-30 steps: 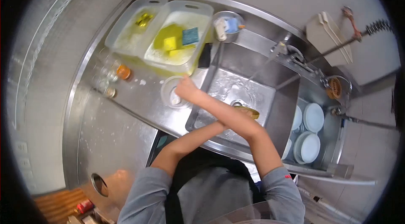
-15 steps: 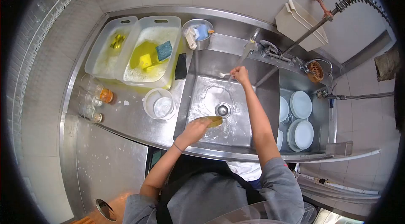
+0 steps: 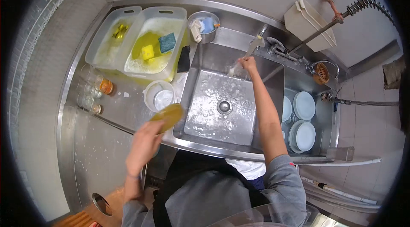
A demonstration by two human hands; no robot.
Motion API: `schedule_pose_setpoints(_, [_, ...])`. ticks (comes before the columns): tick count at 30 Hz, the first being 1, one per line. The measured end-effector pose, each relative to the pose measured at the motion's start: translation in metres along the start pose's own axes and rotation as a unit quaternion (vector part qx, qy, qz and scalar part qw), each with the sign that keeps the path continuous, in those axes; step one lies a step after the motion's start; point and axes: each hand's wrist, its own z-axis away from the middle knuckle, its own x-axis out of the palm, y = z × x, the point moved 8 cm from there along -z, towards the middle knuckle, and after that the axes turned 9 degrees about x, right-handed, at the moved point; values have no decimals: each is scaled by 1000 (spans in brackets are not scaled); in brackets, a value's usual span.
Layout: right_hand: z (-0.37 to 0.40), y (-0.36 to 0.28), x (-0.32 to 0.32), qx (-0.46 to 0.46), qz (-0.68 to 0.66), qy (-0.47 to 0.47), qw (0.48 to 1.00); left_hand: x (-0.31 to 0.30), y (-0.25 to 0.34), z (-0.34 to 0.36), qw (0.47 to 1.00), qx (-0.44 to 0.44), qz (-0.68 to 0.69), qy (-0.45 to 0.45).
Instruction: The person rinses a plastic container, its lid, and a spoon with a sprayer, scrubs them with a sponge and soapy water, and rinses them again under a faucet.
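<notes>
My left hand (image 3: 144,142) is closed on the edge of a round olive-yellow dish (image 3: 171,116), tilted and slightly blurred, over the front left rim of the sink. Just behind the dish stands a round clear plastic tub (image 3: 149,96), partly overlapped by it. At the back of the sink (image 3: 205,116), under the faucet (image 3: 261,35), my right hand (image 3: 247,63) grips a small white spoon (image 3: 232,71). Running water falls over the spoon and that hand.
Two translucent tubs of soapy water (image 3: 128,56) stand at left, one holding sponges (image 3: 167,42). Beside them sits a metal bowl (image 3: 208,37) of cleaning tools. Glasses (image 3: 89,105) line the left counter. White plates (image 3: 306,136) are stacked in the right basin, near a spray hose (image 3: 316,35).
My left hand has carried the dish from over the sink leftward to its rim, turning its face into view. My right hand, still on the spoon, has shifted slightly farther under the faucet.
</notes>
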Motion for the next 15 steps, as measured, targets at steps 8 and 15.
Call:
schedule_pose_setpoints(8, [3, 4, 31, 31, -173, -109, 978, 29, -140, 173, 925, -284, -235, 89])
schedule_pose_setpoints(15, [14, -1, 8, 73, -198, -15, 977, 60, -153, 177, 915, -224, -325, 83])
